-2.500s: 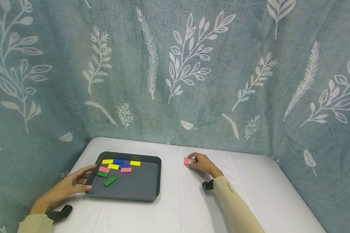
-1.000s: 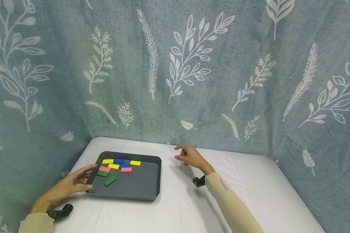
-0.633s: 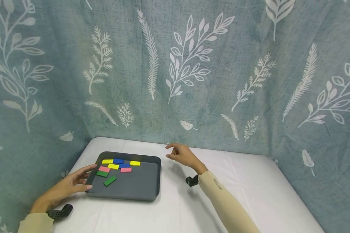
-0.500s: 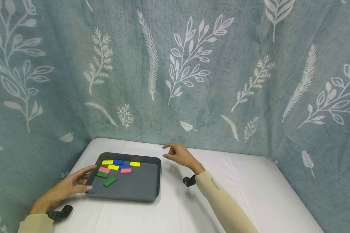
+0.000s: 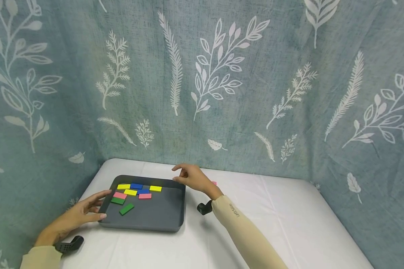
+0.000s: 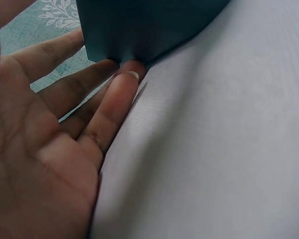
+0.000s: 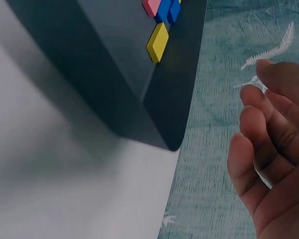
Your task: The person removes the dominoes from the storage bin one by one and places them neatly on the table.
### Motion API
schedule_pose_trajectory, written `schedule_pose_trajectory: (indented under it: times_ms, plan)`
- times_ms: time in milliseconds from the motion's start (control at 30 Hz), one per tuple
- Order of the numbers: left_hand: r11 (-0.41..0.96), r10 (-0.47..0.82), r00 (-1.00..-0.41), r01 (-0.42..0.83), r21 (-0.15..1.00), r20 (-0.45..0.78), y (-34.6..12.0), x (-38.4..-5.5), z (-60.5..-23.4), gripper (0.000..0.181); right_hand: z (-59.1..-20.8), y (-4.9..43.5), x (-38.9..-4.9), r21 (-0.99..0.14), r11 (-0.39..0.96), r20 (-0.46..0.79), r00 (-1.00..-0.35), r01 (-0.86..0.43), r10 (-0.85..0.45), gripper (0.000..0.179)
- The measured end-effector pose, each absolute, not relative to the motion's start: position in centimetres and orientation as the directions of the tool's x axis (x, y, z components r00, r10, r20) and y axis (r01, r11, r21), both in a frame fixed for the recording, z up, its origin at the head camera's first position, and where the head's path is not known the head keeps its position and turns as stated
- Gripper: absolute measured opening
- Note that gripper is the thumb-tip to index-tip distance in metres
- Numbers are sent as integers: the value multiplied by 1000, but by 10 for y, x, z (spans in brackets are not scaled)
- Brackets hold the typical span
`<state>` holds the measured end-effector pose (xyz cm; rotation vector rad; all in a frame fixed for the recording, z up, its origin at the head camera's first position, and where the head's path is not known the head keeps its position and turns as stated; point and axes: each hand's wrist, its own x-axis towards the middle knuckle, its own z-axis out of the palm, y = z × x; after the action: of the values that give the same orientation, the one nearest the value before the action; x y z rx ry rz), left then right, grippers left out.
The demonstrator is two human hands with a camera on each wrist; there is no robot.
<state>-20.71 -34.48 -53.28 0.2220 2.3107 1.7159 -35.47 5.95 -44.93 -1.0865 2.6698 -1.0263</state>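
My left hand rests at the left end of a dark grey tray, its relaxed fingertips against the outer wall, as the left wrist view also shows. Colored flat rectangular blocks lie inside: yellow blocks, blue blocks, pink blocks and green blocks. Over the tray's back right corner hovers my right hand, holding nothing, thumb and fingers apart and loosely bent. Another pink block lies on the white table, partly hidden behind the right wrist.
The white-covered table stretches right of the tray. A leaf-patterned green-blue curtain hangs close along its back and sides. A black wrist camera projects from below the right wrist.
My right hand has let go of the pink block, leaving it on the table, and moved left to the tray's back right corner. The left hand has stayed at the tray.
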Motion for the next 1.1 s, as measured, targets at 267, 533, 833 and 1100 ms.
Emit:
schedule_pose_trajectory:
  times_ms: [267,533,833,1100]
  plan:
    - [313,257,-959,-35,949,-120,-347,-208,-534,85,-451,40,-355,-622,501,172,-729,-602,-662,33]
    - [321,247,-959,-57,945,-142,-348,-208,-534,87,-456,15,-352,-605,516,150,-723,-607,-675,34]
    - [328,250,-956,-68,942,-156,-346,-208,-536,87,-460,-7,-348,-601,514,116,-703,-612,-702,35]
    - [326,254,-960,-34,945,-122,-346,-210,-534,86,-461,-20,-347,-608,510,84,-688,-608,-721,31]
